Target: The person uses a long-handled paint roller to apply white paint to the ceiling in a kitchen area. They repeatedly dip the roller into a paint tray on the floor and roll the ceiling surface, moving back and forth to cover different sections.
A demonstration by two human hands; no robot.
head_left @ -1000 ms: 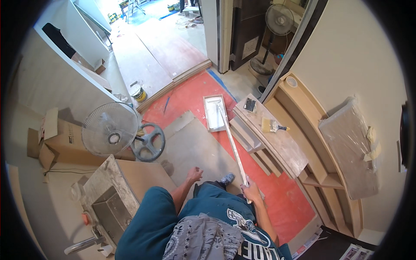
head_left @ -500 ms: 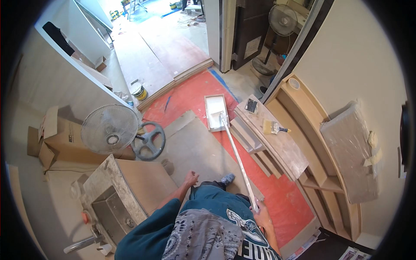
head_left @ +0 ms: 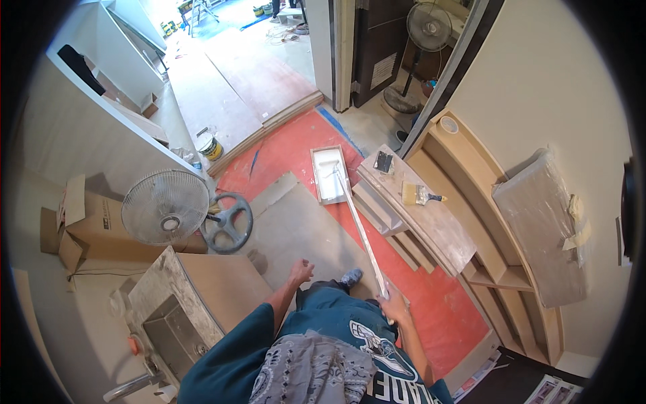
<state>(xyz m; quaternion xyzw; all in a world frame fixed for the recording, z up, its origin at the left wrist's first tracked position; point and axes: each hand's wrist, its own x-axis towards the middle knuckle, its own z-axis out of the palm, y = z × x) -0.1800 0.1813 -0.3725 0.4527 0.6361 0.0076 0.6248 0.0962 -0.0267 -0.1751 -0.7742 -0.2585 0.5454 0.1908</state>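
Observation:
My right hand (head_left: pixel 396 308) is closed round the lower end of a long, paint-spattered pole (head_left: pixel 361 230). The pole slants away from me to a roller head in white paint, inside a rectangular paint tray (head_left: pixel 314 170) on the red floor covering. How the roller head sits is hard to make out against the white. Near the cabinet's corner my left hand (head_left: pixel 302 271) hangs in the air, its fingers loosely bent and a little apart, with nothing in it. Right of the tray, a wide paintbrush (head_left: pixel 416 194) and a dark, flat square piece (head_left: pixel 384 162) lie on a wooden unit (head_left: pixel 441 231).
On the left stand a fan (head_left: pixel 165 207) with a grey base (head_left: pixel 227 224), a cardboard box (head_left: pixel 108 225) and a sink cabinet (head_left: pixel 219 283). Curved shelving (head_left: pixel 471 158) and a plastic-wrapped panel (head_left: pixel 542 229) line the right wall. A raised floor edge (head_left: pixel 289 118) and a paint bucket (head_left: pixel 210 146) lie ahead.
My right hand has moved forward and slightly left with the pole. The roller head has shifted farther up the tray. My left hand has risen slightly, and the view has shifted a little.

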